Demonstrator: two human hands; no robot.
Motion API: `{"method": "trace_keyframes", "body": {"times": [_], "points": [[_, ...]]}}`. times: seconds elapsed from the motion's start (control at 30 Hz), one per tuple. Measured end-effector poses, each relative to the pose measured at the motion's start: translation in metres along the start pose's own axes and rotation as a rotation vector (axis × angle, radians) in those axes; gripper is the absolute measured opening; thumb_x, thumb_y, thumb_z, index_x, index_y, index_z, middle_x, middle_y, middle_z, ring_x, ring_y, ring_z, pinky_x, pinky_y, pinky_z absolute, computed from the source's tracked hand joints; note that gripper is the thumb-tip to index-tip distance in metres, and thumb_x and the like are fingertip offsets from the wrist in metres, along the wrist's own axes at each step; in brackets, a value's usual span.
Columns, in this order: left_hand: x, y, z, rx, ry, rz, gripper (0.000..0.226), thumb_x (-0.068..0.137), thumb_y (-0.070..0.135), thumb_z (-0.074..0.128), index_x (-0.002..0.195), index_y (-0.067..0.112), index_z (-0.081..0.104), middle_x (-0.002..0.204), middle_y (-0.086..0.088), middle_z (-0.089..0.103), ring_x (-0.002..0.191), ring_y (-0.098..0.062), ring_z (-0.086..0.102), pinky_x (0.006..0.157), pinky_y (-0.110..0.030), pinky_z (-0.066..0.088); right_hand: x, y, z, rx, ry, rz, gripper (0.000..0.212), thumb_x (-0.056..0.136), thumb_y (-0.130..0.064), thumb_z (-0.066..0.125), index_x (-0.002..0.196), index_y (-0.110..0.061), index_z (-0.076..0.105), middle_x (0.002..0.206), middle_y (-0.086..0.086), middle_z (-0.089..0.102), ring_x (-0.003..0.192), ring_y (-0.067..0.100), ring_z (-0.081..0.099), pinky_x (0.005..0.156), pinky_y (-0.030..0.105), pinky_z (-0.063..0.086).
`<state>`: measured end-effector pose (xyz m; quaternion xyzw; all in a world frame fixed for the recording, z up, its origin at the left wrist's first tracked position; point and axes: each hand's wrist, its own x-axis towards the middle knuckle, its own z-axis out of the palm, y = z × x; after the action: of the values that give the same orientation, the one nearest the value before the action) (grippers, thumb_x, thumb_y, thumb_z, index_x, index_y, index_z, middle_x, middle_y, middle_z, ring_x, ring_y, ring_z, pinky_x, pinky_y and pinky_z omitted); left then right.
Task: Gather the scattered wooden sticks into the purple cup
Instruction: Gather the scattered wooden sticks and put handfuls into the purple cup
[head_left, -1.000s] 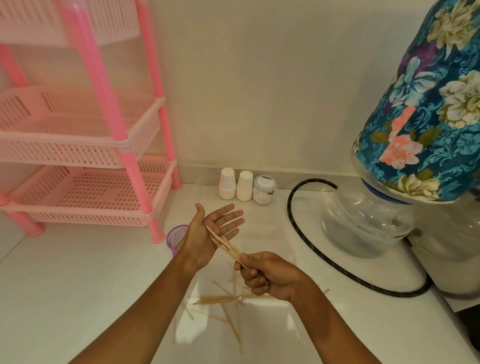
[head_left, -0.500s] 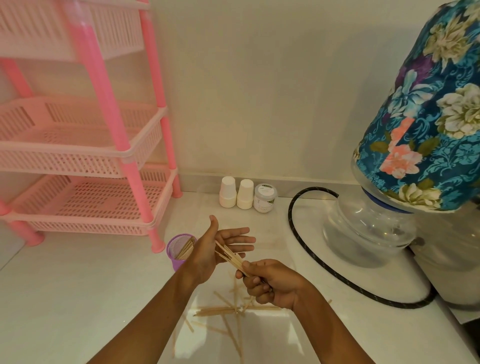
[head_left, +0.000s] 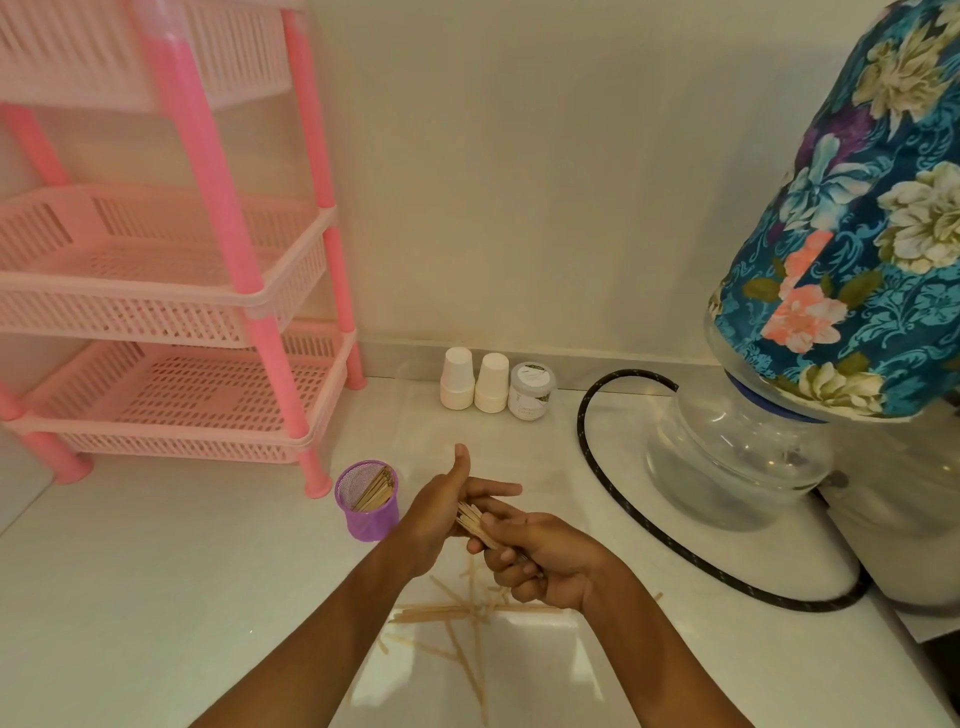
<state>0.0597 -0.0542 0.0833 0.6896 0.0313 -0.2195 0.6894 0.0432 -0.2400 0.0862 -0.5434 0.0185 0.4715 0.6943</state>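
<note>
Two bare forearms enter from the bottom edge, with no sleeve showing on either up to where the picture cuts them off. The left hand (head_left: 441, 514) and the right hand (head_left: 540, 561) wear no gloves, and no ring, watch or bracelet shows on the wrists or the fingers (head_left: 498, 488). The nails look short and unpainted.

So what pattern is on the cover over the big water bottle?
Teal-blue floral cover, with cream, coral and purple flowers; seen in the head view.
</note>
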Motion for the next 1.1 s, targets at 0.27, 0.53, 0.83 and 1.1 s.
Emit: {"method": "trace_keyframes", "body": {"times": [0.27, 0.53, 0.83, 1.1], "points": [[0.001, -0.012, 0.007, 0.125, -0.005, 0.028, 0.082, 0.098, 0.080, 0.020, 0.104, 0.029, 0.085, 0.090, -0.010, 0.081, 0.064, -0.017, 0.060, 0.060, -0.020, 0.050, 0.000, -0.001, -0.003, -0.042, 0.038, 0.069, 0.036, 0.099, -0.049, 0.067, 0.099, -0.014, 0.077, 0.069, -0.006, 0.046, 0.050, 0.003, 0.028, 0.042, 0.015, 0.023], [-0.006, -0.008, 0.002, 0.150, -0.134, -0.002, 0.082, 0.089, 0.087, 0.038, 0.106, 0.021, 0.084, 0.093, -0.023, 0.079, 0.079, -0.032, 0.077, 0.070, -0.037, 0.064, -0.003, -0.004, -0.013, -0.104, 0.079, 0.099, 0.036, 0.094, -0.046, 0.074, 0.105, -0.012, 0.079, 0.069, -0.004, 0.048, 0.050, 0.003, 0.029, 0.042, 0.015, 0.025], [-0.011, -0.023, 0.011, 0.263, 0.075, 0.139, 0.077, 0.094, 0.077, 0.049, 0.071, 0.011, 0.082, 0.057, -0.014, 0.071, 0.047, -0.028, 0.067, 0.042, -0.025, 0.049, 0.004, -0.001, -0.014, -0.111, 0.100, 0.126, 0.047, 0.095, -0.045, 0.073, 0.113, -0.002, 0.078, 0.073, -0.002, 0.056, 0.051, 0.003, 0.029, 0.043, 0.014, 0.024], [-0.004, -0.030, 0.008, 0.253, 0.257, 0.177, 0.073, 0.090, 0.071, 0.061, 0.060, 0.007, 0.076, 0.053, -0.017, 0.069, 0.041, -0.022, 0.060, 0.040, -0.021, 0.039, 0.015, 0.006, -0.007, 0.139, 0.148, 0.110, 0.040, 0.081, -0.029, 0.086, 0.102, 0.003, 0.076, 0.087, 0.013, 0.069, 0.050, 0.004, 0.046, 0.039, 0.014, 0.034]]}}
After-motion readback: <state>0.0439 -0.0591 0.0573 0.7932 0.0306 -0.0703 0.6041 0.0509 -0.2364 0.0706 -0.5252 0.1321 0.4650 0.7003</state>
